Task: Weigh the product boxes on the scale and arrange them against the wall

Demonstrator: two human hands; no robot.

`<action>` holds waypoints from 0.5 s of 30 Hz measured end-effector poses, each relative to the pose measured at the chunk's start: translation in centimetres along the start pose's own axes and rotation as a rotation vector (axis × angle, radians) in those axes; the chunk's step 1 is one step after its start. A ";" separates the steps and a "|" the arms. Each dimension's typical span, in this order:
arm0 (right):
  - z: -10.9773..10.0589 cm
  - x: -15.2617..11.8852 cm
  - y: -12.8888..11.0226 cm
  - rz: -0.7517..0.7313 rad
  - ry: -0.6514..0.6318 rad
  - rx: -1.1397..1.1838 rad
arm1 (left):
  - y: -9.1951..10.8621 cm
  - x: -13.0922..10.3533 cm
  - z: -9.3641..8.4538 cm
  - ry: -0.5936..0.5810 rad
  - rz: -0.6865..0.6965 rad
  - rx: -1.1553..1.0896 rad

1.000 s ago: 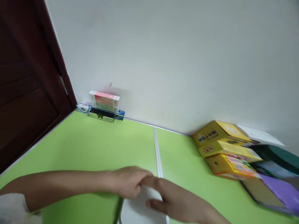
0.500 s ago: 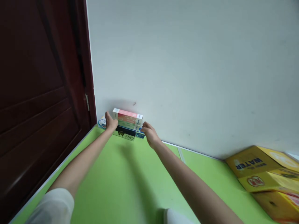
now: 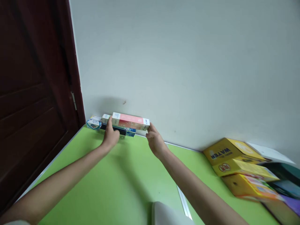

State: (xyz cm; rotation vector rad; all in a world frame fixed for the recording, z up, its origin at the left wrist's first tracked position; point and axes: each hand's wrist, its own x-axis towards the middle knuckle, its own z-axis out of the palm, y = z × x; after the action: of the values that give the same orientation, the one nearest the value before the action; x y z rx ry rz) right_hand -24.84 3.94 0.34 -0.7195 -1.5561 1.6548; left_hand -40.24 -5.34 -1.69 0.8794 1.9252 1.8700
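A long, slim pink-and-white box (image 3: 131, 121) is held level between my hands, just in front of the white wall. My left hand (image 3: 111, 135) is closed at its left end, fingers upright against it. Beneath the opposite end, my right hand (image 3: 155, 140) grips the box by its corner. Behind and below lies a black-and-pale box (image 3: 120, 130), partly covered by my left hand. A pale box end (image 3: 105, 117) pokes out on top of it. White-and-blue small boxes (image 3: 94, 123) stand to the left, and a dark blue box (image 3: 130, 132) shows to the right.
The green floor (image 3: 93, 178) runs along the wall (image 3: 178, 68). A dark red door (image 3: 30, 103) stands at the left. Yellow cartons (image 3: 234, 156) lie stacked at the right, beside a dark green object (image 3: 286, 172). A light grey shape (image 3: 167, 214) sticks up at the bottom edge.
The pink-and-white box has come off the pile and moved right and nearer, between both hands. My right hand now touches it. The view has swung right, showing more of the yellow cartons.
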 end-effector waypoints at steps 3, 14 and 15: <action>-3.7 -4.7 -0.7 0.069 0.065 0.036 | 2.2 -6.0 2.0 -0.180 -0.071 -0.117; -13.2 -25.2 -0.4 0.336 0.273 0.174 | 3.8 -24.4 1.9 -0.669 -0.463 -0.050; -13.6 -26.8 0.5 0.350 0.269 0.187 | 3.5 -25.6 1.6 -0.646 -0.479 -0.048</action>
State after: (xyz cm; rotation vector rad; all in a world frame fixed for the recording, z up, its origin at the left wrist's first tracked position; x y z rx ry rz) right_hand 1.31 -10.16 -3.91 -1.1095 -1.1147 1.8342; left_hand -19.06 -20.15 -3.26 0.7870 1.5035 1.1615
